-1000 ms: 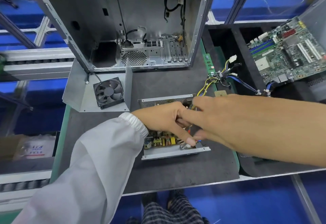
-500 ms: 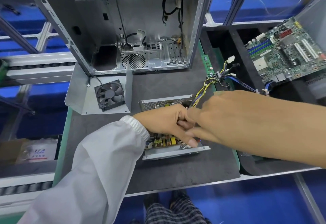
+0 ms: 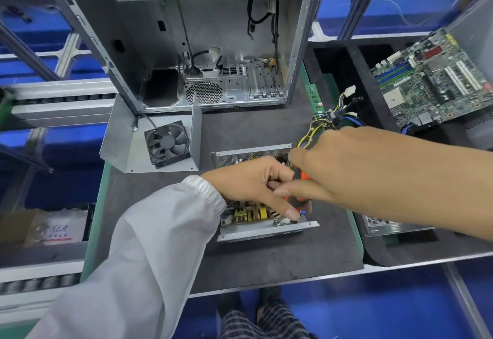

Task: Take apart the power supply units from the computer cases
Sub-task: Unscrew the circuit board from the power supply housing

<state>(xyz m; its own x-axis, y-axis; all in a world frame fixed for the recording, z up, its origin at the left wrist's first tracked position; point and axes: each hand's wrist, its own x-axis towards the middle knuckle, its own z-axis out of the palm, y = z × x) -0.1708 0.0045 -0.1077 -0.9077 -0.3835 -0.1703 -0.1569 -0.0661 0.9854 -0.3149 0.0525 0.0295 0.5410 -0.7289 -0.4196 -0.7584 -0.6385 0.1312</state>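
Power supply (image 3: 262,228), lid off, is lying on the tabletop (image 3: 266,258) near the front edge, just in front of the empty computer case (image 3: 202,45). It is being worked on by both hands. Left hand (image 3: 256,186) is curled over the circuit board, fingers (image 3: 289,212) pressing down at the near right corner. An orange-handled tool (image 3: 302,197) is being gripped by the right hand (image 3: 328,170); its tip is hidden. Tray is judged stiff sheet metal, light, edges likely sharp, best held by the side rims. Board is judged fragile, to be lifted by its edges, not the components. Wire bundle (image 3: 317,128) is floppy, trailing far right, and may snag.
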